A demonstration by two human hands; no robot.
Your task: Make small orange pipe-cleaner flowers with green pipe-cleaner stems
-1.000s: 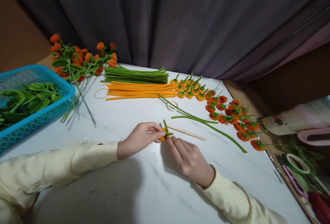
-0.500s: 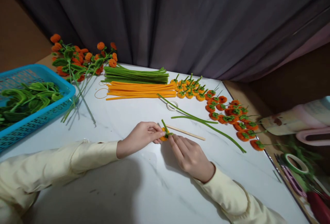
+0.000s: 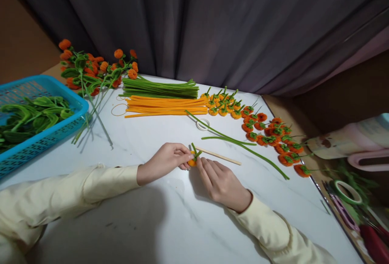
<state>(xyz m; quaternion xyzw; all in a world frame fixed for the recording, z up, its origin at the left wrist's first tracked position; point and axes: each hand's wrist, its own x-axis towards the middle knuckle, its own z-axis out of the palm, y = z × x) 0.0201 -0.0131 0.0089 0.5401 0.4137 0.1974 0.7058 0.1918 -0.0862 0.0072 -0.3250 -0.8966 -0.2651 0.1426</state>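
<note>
Between my hands is a small yellow-orange flower head (image 3: pixel 192 162) with green stems sticking up from it. My left hand (image 3: pixel 168 160) pinches the flower head from the left, thumb on top. From the right, my right hand (image 3: pixel 223 181) has its thumb and index finger closed at a green stem (image 3: pixel 198 154) of the same flower. A thin wooden stick (image 3: pixel 220 156) lies on the white table just behind my right hand. Long green stems (image 3: pixel 243 140) rest beyond the stick, one crossing a white ring (image 3: pixel 203 124).
Bundles of green stems (image 3: pixel 161 89) and orange stems (image 3: pixel 164 106) lie at the back. Yellow flower heads (image 3: pixel 223 111) and orange ones (image 3: pixel 273 130) stand to the right. A blue basket (image 3: pixel 45 144) holds leaves at left, before orange flowers (image 3: pixel 132 73). Green tape (image 3: pixel 348 192) lies far right.
The green stem at my right fingertips now points up and to the right, where it lay flatter before. My hands have barely moved.
</note>
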